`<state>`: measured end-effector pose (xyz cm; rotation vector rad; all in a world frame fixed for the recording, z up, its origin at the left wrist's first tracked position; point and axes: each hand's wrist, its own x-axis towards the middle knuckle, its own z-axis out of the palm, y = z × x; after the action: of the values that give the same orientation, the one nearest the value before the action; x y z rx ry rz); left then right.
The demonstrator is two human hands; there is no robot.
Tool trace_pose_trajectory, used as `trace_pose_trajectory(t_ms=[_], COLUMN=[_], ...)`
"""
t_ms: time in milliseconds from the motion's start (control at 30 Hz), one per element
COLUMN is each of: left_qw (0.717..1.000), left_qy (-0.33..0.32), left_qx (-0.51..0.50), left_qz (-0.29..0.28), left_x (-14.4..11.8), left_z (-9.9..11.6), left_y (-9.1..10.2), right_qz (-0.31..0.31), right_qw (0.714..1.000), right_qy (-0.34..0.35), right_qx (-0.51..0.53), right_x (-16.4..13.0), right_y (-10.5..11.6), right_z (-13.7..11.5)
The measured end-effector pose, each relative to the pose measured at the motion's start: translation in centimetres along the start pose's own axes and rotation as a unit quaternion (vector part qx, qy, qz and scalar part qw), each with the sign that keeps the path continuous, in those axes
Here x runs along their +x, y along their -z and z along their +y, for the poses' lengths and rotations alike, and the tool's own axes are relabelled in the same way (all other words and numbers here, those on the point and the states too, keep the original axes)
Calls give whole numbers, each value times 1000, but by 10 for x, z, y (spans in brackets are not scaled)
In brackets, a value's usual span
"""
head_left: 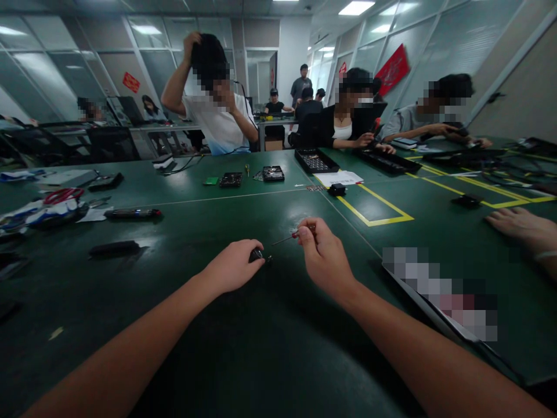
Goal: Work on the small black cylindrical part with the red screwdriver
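My right hand [321,248] is closed round a screwdriver [296,234] with a red handle end, its thin shaft pointing left. The fingers of my left hand [237,264] wrap a small dark object [256,254], mostly hidden, whose kind I cannot make out. Just right of these fingers, a tiny brassy piece [269,258] shows close to the dark object; whether it is attached I cannot tell. The screwdriver tip is near that piece, apart from it. Both hands are low over the green table [261,348].
Another person's hand [516,226] rests at the right, near a tilted white-edged panel [439,296]. Dark tools [133,214] and wires [63,196] lie left. Opened drive-like devices [273,173] and black trays [316,161] stand farther back. Several people sit across the table.
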<state>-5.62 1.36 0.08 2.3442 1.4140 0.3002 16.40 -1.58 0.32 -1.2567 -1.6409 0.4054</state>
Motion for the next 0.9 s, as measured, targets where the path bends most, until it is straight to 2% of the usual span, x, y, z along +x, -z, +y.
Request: trace_pose_trajectory(t_ms=[300, 433, 533, 633, 767, 900], left_qw=[997, 993, 994, 998, 998, 977], left_qy=[-4, -19, -18, -6, 14, 86], left_qx=[59, 107, 98, 49, -54, -194], left_qz=[-52, -53, -47, -41, -10, 17], left_x=[15, 22, 24, 25, 25, 20], left_z=[12, 18, 18, 12, -7, -30], left_y=[-12, -20, -21, -17, -3, 19], right_qz=[13, 16, 17, 11, 7, 5], right_qw=[1000, 1000, 1000, 1000, 1000, 1000], right_qy=[7, 0, 0, 8, 5, -3], right_qx=[2, 12, 13, 15, 16, 18], right_x=[2, 2, 2, 1, 1, 1], right_y=[2, 3, 3, 2, 2, 3], right_z=[1, 1, 1, 1, 0, 0])
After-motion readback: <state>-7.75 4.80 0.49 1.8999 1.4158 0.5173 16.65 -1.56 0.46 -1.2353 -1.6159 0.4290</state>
